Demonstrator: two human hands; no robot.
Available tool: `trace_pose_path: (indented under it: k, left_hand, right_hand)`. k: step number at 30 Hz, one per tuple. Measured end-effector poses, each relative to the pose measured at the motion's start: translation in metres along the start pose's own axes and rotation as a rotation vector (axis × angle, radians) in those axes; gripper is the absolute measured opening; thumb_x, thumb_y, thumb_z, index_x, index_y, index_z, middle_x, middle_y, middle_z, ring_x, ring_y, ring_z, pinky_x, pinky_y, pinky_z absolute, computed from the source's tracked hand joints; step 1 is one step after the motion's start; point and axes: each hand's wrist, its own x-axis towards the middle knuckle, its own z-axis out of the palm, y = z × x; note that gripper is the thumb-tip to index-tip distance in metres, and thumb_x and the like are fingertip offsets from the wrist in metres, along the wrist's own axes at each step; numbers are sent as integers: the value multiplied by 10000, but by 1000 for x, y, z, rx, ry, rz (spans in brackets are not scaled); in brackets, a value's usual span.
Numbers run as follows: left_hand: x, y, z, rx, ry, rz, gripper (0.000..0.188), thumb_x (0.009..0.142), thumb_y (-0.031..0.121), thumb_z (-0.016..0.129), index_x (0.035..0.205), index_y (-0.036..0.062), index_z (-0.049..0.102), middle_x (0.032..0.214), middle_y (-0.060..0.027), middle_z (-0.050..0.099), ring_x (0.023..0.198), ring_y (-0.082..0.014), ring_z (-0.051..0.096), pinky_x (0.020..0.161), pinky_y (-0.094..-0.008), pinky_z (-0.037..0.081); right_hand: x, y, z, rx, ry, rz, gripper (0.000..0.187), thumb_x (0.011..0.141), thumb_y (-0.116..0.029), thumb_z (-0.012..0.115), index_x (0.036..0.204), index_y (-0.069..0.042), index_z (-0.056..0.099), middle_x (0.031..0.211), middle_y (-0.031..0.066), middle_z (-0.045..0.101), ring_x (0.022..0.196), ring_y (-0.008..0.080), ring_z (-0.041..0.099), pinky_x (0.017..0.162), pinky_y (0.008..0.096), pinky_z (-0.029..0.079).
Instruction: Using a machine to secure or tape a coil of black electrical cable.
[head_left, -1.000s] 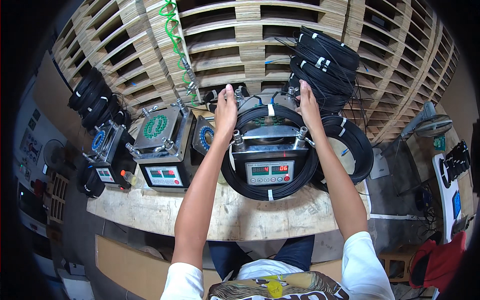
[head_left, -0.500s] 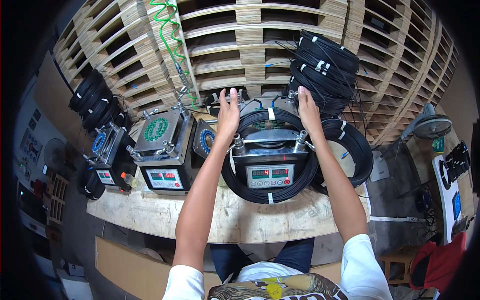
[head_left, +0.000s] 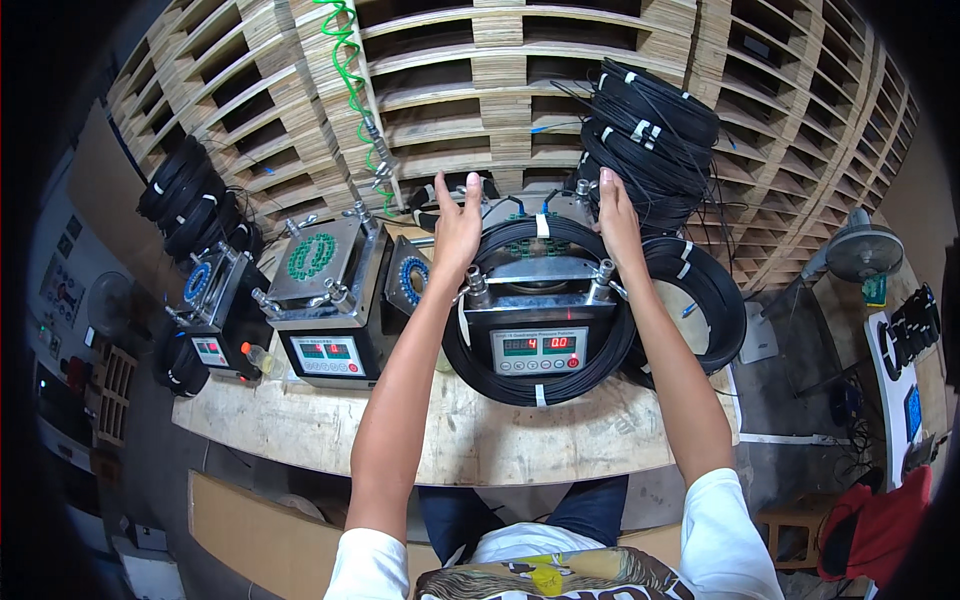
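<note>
In front of me stands a benchtop polishing machine (head_left: 482,318) with a metal top, corner clamp posts and a lit red digital display. A black cable coil (head_left: 482,388), bound with white tape, hangs around its front. My left hand (head_left: 458,235) is raised at the machine's left rear corner, thumb and a finger stretched up and apart. My right hand (head_left: 619,228) is at the right rear corner, its visible fingers extended upward. Both sit just outside the rear clamp posts; some fingers are hidden, and contact with the posts cannot be made out. Neither visibly holds anything.
Left of it are a second polishing machine (head_left: 325,300) with a green ring fixture and a smaller one (head_left: 205,310). Cable coils (head_left: 650,140) are piled at the back right; another coil (head_left: 715,300) lies beside the machine. A green coiled hose (head_left: 347,60) hangs behind.
My hands stay almost in place, the left fingers spread slightly wider. Digits on the machine displays have changed. The hanging green hose has swung a little to the right.
</note>
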Motion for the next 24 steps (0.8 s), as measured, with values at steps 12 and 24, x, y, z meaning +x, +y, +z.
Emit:
trace_pose_path:
  k: [12,24]
  left_hand:
    - [5,-11,4,-25,55,-17,962,997,760,319,1640,65,146,1581,-309,376,1469,-445,381,1191,-477,309]
    - [-2,3,1,-139,-145,102,890,1024,733,292,1603,57,312,1400,-244,586,1245,-330,618,1110,-421,394]
  right_hand:
    - [1,6,1,-54,-35,-34,711,1063,-622,344,1522,-91,457,1389,231,614,1241,394,617,1044,418,465]
    - [8,19,-4,13,-71,21,773,1037,-715,265,1577,-186,427,1371,171,593,1046,248,643,700,325,534]
